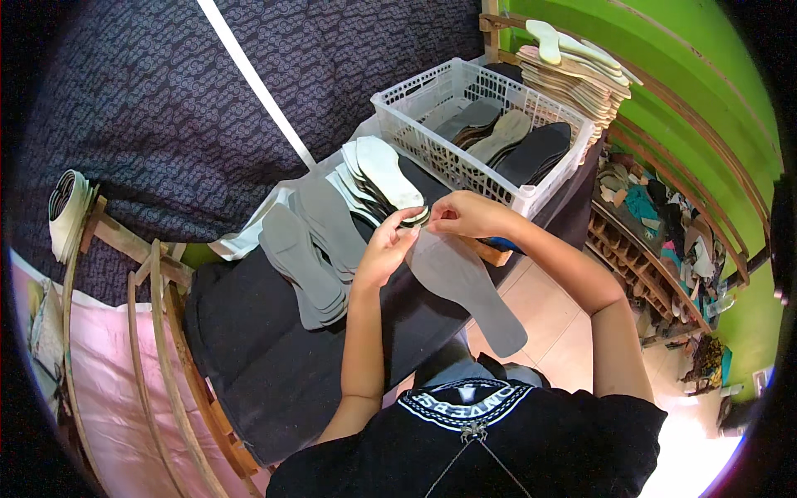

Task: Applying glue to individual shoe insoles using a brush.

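A grey shoe insole (457,278) hangs in front of me, its wide end up at my fingers and its narrow end slanting down to the right. My left hand (388,253) grips the wide end between thumb and fingers. Beside it, my right hand (466,216) is closed in a pinch at the same edge; anything small between those fingertips is hidden. Just beyond my hands lies a fanned stack of white and black insoles (383,173). Left of my left forearm are overlapping grey insoles (303,266), with another grey pile (328,224) behind them.
A white plastic crate (444,162) with several insole stacks stands at the far right of the dark-covered table (241,332). Behind it rises a tall pile of cream insoles (573,79). Wooden rails (158,332) run along the left. Scraps fill a shelf (664,224) at right.
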### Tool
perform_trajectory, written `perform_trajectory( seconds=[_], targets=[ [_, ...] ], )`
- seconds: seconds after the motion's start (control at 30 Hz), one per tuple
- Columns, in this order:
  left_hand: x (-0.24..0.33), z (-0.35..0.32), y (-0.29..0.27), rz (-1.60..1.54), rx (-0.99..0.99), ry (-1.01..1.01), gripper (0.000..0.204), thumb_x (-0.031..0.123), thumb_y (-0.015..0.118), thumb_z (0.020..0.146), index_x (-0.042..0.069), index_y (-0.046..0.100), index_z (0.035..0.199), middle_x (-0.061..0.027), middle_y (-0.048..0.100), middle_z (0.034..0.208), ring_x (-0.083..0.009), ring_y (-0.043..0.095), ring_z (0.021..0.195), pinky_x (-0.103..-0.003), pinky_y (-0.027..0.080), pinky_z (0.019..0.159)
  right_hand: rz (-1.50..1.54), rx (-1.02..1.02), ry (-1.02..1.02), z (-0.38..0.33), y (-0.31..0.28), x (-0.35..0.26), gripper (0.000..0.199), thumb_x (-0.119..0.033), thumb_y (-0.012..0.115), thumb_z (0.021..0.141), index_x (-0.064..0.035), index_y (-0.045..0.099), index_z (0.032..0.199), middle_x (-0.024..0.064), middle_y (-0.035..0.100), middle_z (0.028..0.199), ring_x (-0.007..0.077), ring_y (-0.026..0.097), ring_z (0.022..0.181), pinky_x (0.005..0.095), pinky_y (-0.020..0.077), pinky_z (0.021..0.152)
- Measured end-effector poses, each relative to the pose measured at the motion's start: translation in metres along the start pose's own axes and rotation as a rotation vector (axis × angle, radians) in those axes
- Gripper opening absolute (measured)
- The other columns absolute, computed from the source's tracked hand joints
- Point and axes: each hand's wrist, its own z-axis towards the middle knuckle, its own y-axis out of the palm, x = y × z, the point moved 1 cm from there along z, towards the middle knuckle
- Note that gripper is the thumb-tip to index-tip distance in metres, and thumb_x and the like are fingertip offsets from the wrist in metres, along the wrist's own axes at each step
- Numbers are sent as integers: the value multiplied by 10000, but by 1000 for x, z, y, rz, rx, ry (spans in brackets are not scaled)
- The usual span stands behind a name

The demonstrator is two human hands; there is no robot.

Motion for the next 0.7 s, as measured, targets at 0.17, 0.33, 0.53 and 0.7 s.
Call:
perform_trajectory(
  seconds=[0.17, 0.33, 0.53, 0.7],
  targets=[
    [4, 18, 5, -76, 50, -21, 367, 259, 459, 849, 78, 401, 1164, -16, 543, 858, -60, 524, 661, -196, 432, 558, -33, 188, -9, -11, -26, -4, 218, -200, 559, 738, 17, 583, 756, 107, 576, 651, 153, 542, 598, 281, 427, 571],
    [16, 37, -23, -527, 2, 115, 658, 537, 183, 833, -3, 351, 1167, -227, 490, 1072, -289, 557, 880, -334, 473, 733, 254, 479, 123, -17, -89, 7, 207, -271, 534, 785, -77, 573, 847, -32, 537, 702, 37, 492, 639, 170, 370, 513],
    [6, 79, -39, -268, 359, 85, 695, 565, 173, 821, 3, 340, 1194, -176, 469, 1137, -245, 447, 1060, -333, 346, 884, 640, 881, 239, -16, -174, 90, 193, -227, 549, 776, -57, 579, 862, -8, 555, 654, 22, 440, 451, 134, 336, 388],
    [1, 126, -39, -89, 257, 45, 742, 601, 118, 802, 39, 215, 1276, -115, 343, 1273, -258, 176, 1240, -396, 80, 1003, 686, 1142, 182, 9, -216, 155, 187, -189, 520, 796, -12, 567, 828, 24, 549, 638, 58, 460, 428, 174, 386, 373]
  ],
)
